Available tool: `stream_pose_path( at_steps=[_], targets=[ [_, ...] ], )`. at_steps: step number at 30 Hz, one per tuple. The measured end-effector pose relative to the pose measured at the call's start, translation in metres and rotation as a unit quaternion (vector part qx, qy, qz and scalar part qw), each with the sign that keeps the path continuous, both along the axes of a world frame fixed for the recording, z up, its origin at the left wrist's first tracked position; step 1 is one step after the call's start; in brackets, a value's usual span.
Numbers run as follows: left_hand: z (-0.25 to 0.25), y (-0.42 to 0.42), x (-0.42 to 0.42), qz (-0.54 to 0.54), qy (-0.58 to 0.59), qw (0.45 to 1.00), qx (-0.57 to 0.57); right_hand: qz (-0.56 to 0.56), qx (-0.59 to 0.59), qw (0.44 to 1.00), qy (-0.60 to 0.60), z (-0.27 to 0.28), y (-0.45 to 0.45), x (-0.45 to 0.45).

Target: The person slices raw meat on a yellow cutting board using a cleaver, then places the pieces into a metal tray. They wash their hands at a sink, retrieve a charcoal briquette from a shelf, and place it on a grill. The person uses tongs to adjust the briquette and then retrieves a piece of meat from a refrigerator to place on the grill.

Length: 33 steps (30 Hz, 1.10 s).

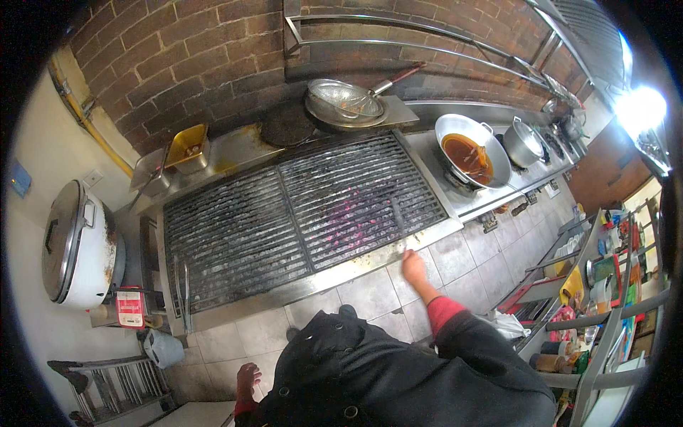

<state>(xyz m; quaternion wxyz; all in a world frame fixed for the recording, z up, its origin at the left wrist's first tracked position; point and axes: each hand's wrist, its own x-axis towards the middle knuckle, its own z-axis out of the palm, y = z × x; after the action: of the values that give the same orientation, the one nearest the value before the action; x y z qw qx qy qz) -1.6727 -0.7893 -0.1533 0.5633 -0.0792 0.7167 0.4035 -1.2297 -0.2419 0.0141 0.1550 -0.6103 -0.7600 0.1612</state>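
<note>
My right hand [414, 267] is closed around the handle of a grill scraper or similar flat-bladed tool [397, 213], partly blurred, whose far end lies over the right part of the charcoal grill's grate [341, 197]. Beneath those bars some coals glow pinkish red, while the left half shows grey ash. My left hand [248, 376] hangs low beside my dark coat, its fingers loosely curled and apart, away from the grill, with nothing seen in it. A pair of metal tongs [183, 288] rests at the grate's left front corner.
Right of the grill, a wide metal pan [496, 155] of reddish-brown liquid sits beside a lidded pot [523, 144]. Behind are a strainer [347, 99], a dark round griddle [288, 127] and metal food pans [187, 149]. A large white pot [90, 251] stands left; a loaded shelf rack [581, 256] stands right.
</note>
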Motion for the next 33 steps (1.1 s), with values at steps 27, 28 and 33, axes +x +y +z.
stream_pose_path(
  at_steps=[27, 28, 33],
  targets=[
    [-0.001, -0.043, -0.047, -0.064, 0.026, 0.996, -0.063, -0.105, -0.057, 0.993, -0.012, 0.003, -0.108, -0.007],
    [-0.010, -0.048, -0.054, -0.059, 0.008, 0.997, -0.047, -0.061, -0.096, 0.993, -0.036, -0.005, -0.133, -0.013],
    [0.025, -0.038, -0.057, -0.084, 0.049, 0.992, -0.082, -0.092, -0.059, 0.994, -0.019, 0.016, -0.113, -0.004]
  ],
)
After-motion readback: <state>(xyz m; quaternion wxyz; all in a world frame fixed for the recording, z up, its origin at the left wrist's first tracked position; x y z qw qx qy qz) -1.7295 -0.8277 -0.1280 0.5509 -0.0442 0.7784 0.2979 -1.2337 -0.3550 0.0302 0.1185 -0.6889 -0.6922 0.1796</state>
